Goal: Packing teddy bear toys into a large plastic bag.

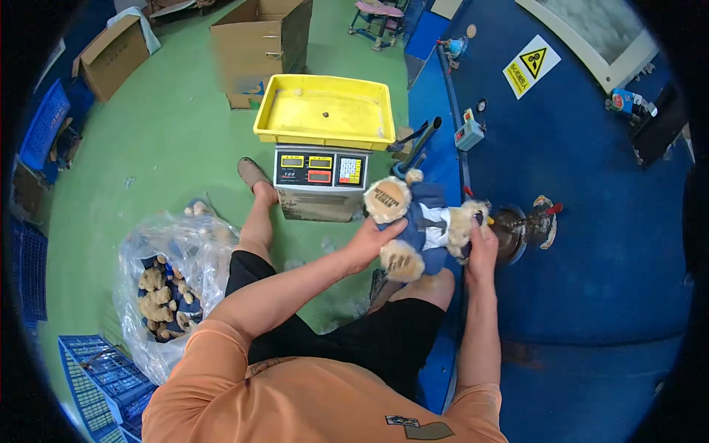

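Note:
A plush teddy bear [433, 198] with cream fur, a dark blue outfit and a white shirt front lies on its side in the air above my thigh. Its feet point left, soles facing me, and its head points right. My left hand [367, 242] is closed on the bear's lower part, between the two feet. My right hand [483, 249] grips it at the head. Just past the head, a round metal fitting [511, 247] juts from the blue machine [576, 295]; I cannot tell whether the bear touches it.
A scale [323, 177] with a yellow tray [325, 135] stands ahead. At my left, a clear plastic bag [140, 251] holds several plush bears. Blue crates [100, 369] stand lower left; cardboard boxes [255, 46] are farther back. A small switch box [469, 133] sits on the machine.

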The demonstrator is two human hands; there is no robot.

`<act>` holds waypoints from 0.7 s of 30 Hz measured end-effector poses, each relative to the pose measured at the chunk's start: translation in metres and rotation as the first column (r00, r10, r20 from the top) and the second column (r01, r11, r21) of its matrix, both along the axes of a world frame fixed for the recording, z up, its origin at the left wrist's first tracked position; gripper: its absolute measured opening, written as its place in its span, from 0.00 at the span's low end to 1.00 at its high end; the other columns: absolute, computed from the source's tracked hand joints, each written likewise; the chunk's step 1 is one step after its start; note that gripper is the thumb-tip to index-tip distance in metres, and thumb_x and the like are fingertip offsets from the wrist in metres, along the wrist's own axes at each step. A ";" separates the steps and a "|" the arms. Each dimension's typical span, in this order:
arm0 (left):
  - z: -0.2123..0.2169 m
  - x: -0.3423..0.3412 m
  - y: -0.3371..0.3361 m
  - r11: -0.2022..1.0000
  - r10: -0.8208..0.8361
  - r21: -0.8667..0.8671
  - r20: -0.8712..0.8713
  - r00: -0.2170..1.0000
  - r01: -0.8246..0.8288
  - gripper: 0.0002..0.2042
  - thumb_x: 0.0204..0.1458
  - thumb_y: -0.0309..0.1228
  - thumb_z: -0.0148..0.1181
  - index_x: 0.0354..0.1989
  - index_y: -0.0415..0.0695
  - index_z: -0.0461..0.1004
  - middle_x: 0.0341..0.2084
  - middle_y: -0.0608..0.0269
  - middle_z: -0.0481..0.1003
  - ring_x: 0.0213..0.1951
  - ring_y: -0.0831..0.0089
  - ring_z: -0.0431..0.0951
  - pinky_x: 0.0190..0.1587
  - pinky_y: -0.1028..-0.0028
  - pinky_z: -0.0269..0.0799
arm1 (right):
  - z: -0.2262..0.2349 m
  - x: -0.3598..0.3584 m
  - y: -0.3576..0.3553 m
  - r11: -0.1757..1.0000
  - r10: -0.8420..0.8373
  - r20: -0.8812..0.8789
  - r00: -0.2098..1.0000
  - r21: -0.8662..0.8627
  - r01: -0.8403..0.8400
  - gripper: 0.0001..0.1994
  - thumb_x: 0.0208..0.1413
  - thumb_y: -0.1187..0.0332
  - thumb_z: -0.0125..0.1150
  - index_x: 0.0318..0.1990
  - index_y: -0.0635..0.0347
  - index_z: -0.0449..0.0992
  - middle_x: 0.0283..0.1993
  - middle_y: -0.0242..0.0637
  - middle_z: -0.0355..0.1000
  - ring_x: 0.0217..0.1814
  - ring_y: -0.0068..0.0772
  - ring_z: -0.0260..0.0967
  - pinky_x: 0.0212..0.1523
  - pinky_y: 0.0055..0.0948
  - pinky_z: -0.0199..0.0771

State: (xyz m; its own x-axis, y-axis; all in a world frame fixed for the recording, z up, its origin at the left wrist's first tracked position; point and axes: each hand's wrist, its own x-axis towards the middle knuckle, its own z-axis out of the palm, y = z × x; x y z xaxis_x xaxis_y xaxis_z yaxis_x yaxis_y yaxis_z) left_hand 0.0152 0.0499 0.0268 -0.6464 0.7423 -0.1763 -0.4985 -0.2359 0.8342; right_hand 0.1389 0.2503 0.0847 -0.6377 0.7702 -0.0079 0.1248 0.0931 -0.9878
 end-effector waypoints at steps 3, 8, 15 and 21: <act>0.009 -0.005 -0.015 0.997 -0.003 -0.074 0.080 0.997 0.008 0.22 0.56 0.39 0.61 0.53 0.37 0.68 0.42 0.58 0.75 0.40 0.74 0.74 0.43 0.75 0.71 | -0.012 -0.006 -0.010 0.993 0.030 0.079 0.996 0.115 -0.039 0.12 0.61 0.64 0.55 0.35 0.65 0.76 0.29 0.32 0.72 0.29 0.17 0.64 0.31 0.18 0.65; 0.028 -0.063 -0.031 0.974 -0.201 0.158 0.280 0.939 0.162 0.24 0.51 0.27 0.64 0.56 0.37 0.65 0.42 0.59 0.74 0.44 0.74 0.73 0.47 0.75 0.71 | -0.014 -0.020 -0.036 0.996 0.087 -0.081 0.993 0.004 -0.087 0.13 0.63 0.64 0.53 0.36 0.66 0.75 0.32 0.32 0.73 0.30 0.18 0.65 0.32 0.18 0.67; 0.065 -0.060 -0.019 0.988 -0.154 -0.073 -0.379 0.912 0.136 0.26 0.48 0.24 0.65 0.56 0.34 0.65 0.47 0.55 0.74 0.42 0.70 0.76 0.47 0.74 0.73 | -0.006 -0.014 -0.031 0.970 0.068 -0.268 0.961 -0.208 -0.127 0.16 0.66 0.62 0.48 0.46 0.69 0.72 0.41 0.38 0.74 0.38 0.23 0.71 0.39 0.21 0.71; 0.061 -0.070 -0.029 0.976 -0.205 -0.119 -0.232 0.951 0.181 0.28 0.45 0.21 0.64 0.58 0.37 0.64 0.48 0.56 0.74 0.45 0.70 0.74 0.51 0.74 0.70 | 0.004 -0.016 -0.032 0.951 0.113 -0.247 0.962 -0.254 -0.177 0.18 0.67 0.60 0.46 0.51 0.70 0.70 0.45 0.40 0.74 0.42 0.25 0.72 0.42 0.21 0.72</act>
